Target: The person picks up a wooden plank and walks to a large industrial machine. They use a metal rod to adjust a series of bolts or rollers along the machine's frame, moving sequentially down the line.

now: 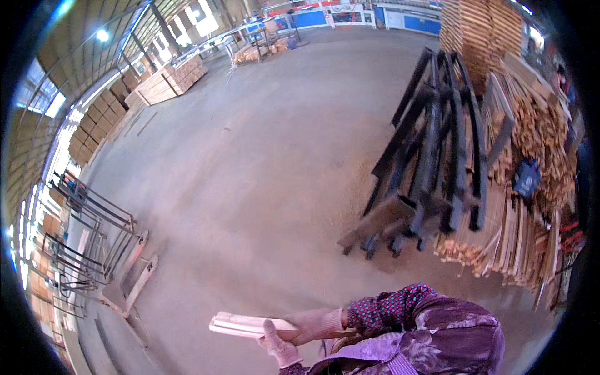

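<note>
A small bundle of pale wooden strips [240, 324] is held low in front of me, its free ends pointing left. My left hand [279, 349], in a light pinkish glove, is closed around the strips from below, thumb up against their side. Just to the right, my gloved right hand [315, 325] grips the same bundle farther along. The strips' right ends are partly hidden by my hands and the dotted purple sleeve [389, 306].
Dark metal beams [431, 144] lie piled at right, beside stacked wooden strips [531, 237] with a blue cloth-like item [526, 178] on them. A pallet jack [131, 281] and metal racks [78, 262] stand at left. A lumber stack [172, 81] sits farther back on the concrete floor.
</note>
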A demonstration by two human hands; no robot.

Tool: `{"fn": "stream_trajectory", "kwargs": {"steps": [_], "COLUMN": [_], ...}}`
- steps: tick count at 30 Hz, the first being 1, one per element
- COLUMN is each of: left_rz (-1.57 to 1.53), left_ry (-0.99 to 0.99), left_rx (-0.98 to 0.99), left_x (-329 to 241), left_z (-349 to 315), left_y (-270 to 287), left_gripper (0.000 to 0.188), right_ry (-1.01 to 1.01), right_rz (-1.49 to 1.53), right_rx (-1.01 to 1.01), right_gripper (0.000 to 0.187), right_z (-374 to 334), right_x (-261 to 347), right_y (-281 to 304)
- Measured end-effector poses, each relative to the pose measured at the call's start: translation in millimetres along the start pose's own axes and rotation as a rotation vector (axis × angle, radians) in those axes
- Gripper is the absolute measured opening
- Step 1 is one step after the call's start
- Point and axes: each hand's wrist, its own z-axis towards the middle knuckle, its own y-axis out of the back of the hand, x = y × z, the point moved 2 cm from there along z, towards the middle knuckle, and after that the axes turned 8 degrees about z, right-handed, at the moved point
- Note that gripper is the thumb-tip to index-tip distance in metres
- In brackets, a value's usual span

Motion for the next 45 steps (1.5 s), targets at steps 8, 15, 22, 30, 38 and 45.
{"fn": "stream_trajectory", "kwargs": {"steps": [8, 15, 22, 30, 38, 45], "left_rz": [0.108, -0.017, -0.04, -0.066, 0.322, 0.132], "left_ry": [0.297, 0.315, 0.22, 0.125, 0.303, 0.31], "left_rx": [0.087, 0.435, 0.396, 0.432, 0.147, 0.432], "left_x": [38.6, -58.1, -140.6, -154.0, -96.4, -155.1], "left_z": [263.3, 468.2, 613.0, 826.5, 1051.7, 1270.9], "left_y": [-72.8, -262.2, -469.9, -580.6, -595.4, -850.1], "left_gripper": [0.042, 0.034, 0.048, 0.057, 0.027, 0.042], "right_ry": [-0.187, -0.027, 0.013, -0.253, -0.328, -0.435], "right_rz": [-0.262, -0.889, -0.737, -0.589, -0.342, -0.273], "right_rx": [-0.022, -0.41, -0.684, -0.417, -0.46, -0.799], "right_gripper": [0.061, 0.057, 0.052, 0.049, 0.045, 0.048], "right_z": [190.2, 340.5, 472.0, 646.7, 803.5, 893.3], "right_x": [58.1, 89.9, 91.4, 115.3, 126.4, 118.3], "right_y": [154.8, 318.1, 514.2, 721.5, 942.1, 1121.3]}}
